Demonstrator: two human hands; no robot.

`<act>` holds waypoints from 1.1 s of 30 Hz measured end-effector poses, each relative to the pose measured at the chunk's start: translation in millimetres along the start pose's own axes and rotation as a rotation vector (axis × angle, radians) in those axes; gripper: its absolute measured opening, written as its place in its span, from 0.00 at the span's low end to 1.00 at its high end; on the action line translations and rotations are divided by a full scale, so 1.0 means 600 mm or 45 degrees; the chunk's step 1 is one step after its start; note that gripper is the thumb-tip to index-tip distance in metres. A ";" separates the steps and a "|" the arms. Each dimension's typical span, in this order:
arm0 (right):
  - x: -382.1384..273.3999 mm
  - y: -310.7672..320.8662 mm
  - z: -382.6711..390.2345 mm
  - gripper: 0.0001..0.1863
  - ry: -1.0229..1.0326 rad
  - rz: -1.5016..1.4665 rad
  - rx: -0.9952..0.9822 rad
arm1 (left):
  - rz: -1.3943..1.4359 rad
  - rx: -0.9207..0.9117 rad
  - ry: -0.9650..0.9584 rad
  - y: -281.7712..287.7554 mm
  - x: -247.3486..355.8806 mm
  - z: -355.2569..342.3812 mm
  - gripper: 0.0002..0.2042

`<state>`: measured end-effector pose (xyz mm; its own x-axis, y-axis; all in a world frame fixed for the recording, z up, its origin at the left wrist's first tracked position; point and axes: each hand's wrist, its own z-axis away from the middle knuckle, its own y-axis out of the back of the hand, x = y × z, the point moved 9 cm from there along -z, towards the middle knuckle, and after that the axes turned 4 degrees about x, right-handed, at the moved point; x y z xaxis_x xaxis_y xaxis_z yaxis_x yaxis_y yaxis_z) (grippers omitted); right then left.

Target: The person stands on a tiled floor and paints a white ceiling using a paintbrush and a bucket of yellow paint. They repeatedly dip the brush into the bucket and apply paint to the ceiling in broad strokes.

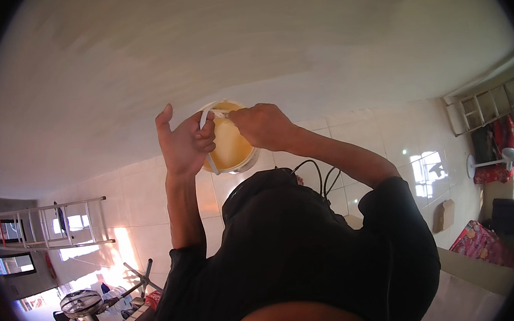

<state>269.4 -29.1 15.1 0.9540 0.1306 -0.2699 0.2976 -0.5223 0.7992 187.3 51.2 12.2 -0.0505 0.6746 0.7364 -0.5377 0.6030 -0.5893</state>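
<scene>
One bucket (ladder off left) shows against glossy pale tiles.

1. We see our left hand at the yellow bucket's left side, thumb raised, fingers curled over the white handle; we cannot tell how firmly they grip.
2. We see our right hand bent at the far rim, fingertips by a small whitish thing too unclear to name.
3. We wear a black shirt.
4. Beyond the bucket we face a pale wall.
5. We have a ladder and a fan to our left.
</scene>
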 end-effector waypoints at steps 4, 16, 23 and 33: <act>0.009 -0.006 0.019 0.08 -0.124 0.111 0.012 | -0.003 -0.013 0.013 0.003 0.000 0.000 0.38; 0.046 -0.016 0.022 0.11 -0.630 -0.632 -0.311 | -0.111 -0.095 -0.082 0.006 0.009 -0.022 0.41; 0.032 -0.018 0.012 0.12 -0.573 -0.620 -0.315 | -0.096 -0.005 -0.101 0.022 0.004 -0.022 0.40; -0.003 0.022 0.009 0.08 0.035 0.114 0.163 | -0.060 -0.044 0.010 0.023 -0.016 -0.025 0.40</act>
<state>271.4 -40.9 23.2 0.9776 0.1011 -0.1844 0.2060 -0.6359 0.7437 193.0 59.4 -7.5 -0.0195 0.6485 0.7609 -0.5100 0.6482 -0.5655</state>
